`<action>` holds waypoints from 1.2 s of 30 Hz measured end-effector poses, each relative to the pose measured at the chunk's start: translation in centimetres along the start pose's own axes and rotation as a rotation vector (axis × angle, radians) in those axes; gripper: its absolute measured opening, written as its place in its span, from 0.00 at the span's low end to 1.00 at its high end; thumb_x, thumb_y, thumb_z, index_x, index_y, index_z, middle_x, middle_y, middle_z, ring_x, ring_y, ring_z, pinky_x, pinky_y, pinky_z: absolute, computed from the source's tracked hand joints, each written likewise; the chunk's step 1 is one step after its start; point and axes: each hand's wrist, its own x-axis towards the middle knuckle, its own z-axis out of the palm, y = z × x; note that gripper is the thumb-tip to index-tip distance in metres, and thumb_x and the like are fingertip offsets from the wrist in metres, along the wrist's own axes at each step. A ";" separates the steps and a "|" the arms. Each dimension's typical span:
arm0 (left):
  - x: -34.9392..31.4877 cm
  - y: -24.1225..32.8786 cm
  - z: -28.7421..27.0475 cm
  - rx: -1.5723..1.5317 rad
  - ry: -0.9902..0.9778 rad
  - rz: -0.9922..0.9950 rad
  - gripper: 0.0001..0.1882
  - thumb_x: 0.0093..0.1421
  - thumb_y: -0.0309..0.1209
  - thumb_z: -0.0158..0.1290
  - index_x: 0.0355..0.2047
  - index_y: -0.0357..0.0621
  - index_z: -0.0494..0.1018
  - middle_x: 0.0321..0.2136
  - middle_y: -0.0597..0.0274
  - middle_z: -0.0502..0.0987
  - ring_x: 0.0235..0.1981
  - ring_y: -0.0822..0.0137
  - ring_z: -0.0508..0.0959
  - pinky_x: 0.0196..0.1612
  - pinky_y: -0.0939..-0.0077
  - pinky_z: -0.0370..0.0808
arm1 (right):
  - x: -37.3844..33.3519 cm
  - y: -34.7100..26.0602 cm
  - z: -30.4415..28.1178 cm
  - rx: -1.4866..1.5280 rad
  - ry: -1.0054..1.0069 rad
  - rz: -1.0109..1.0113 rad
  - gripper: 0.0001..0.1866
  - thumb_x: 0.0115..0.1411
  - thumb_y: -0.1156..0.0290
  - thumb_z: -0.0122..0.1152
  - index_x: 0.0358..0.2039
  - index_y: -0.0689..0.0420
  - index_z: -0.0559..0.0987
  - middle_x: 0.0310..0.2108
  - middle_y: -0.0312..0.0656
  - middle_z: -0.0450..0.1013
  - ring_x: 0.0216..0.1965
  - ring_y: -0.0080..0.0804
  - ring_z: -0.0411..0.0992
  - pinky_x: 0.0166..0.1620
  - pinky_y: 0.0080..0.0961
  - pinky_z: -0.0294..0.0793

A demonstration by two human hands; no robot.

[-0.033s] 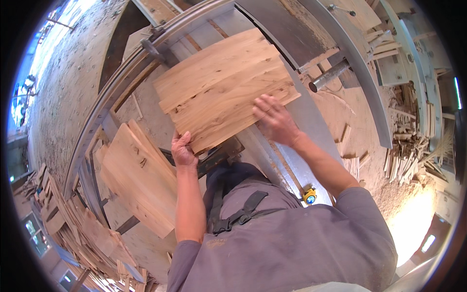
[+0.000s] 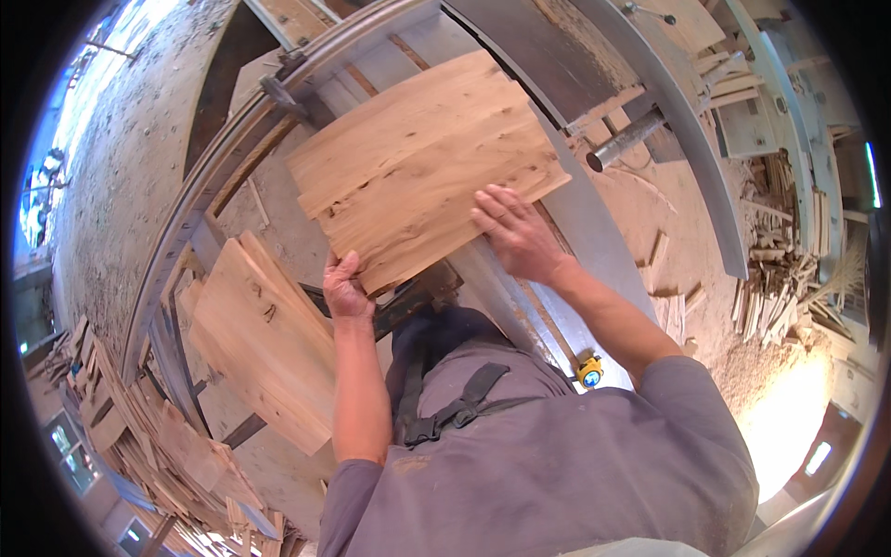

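Observation:
Several wooden boards (image 2: 418,148) with small knots and ragged grain lie side by side in front of me, their ends stepped and uneven. My left hand (image 2: 345,288) grips the near left corner, thumb on top and the other fingers hidden beneath. Toward the near right edge, my right hand (image 2: 516,230) rests with its fingers stretched out on the top face. Under the boards is a grey metal machine table (image 2: 594,232), partly covered by them.
A stack of planed boards (image 2: 260,343) stands to my left. On the metal surface by my right elbow sits a yellow tape measure (image 2: 589,371). A metal cylinder (image 2: 626,141) juts out at the right. Scrap wood piles up at far left (image 2: 158,427) and right (image 2: 770,297).
My right hand has slid slightly left and toward me along the near edge of the boards. The left hand keeps its hold.

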 end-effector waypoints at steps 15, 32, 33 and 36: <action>2.3 -3.0 -1.8 -0.011 0.192 -0.098 0.26 0.69 0.37 0.52 0.61 0.33 0.68 0.55 0.55 0.78 0.56 0.57 0.78 0.63 0.59 0.70 | 3.1 -0.1 1.9 0.164 -0.004 0.077 0.41 0.47 0.65 0.75 0.65 0.51 0.74 0.73 0.43 0.59 0.76 0.44 0.51 0.76 0.48 0.44; 0.1 0.7 -1.7 0.091 -0.012 -0.242 0.20 0.71 0.31 0.50 0.59 0.31 0.71 0.48 0.50 0.83 0.45 0.58 0.84 0.52 0.62 0.81 | 4.8 1.5 2.1 0.120 0.013 0.037 0.38 0.49 0.64 0.74 0.62 0.52 0.76 0.70 0.41 0.65 0.73 0.43 0.56 0.74 0.46 0.49; 0.5 1.5 -2.4 0.114 -0.036 -0.252 0.20 0.71 0.31 0.50 0.59 0.31 0.71 0.47 0.49 0.83 0.43 0.57 0.85 0.50 0.61 0.82 | 4.6 1.5 2.1 0.122 0.012 0.034 0.38 0.49 0.64 0.74 0.62 0.52 0.76 0.69 0.41 0.65 0.73 0.43 0.56 0.74 0.46 0.49; 2.2 3.5 -1.6 0.340 0.211 -0.075 0.22 0.68 0.28 0.51 0.58 0.25 0.68 0.42 0.46 0.83 0.38 0.58 0.85 0.47 0.62 0.82 | 4.8 1.5 2.4 0.128 0.015 0.027 0.38 0.49 0.64 0.74 0.62 0.52 0.76 0.69 0.41 0.65 0.73 0.43 0.56 0.74 0.46 0.49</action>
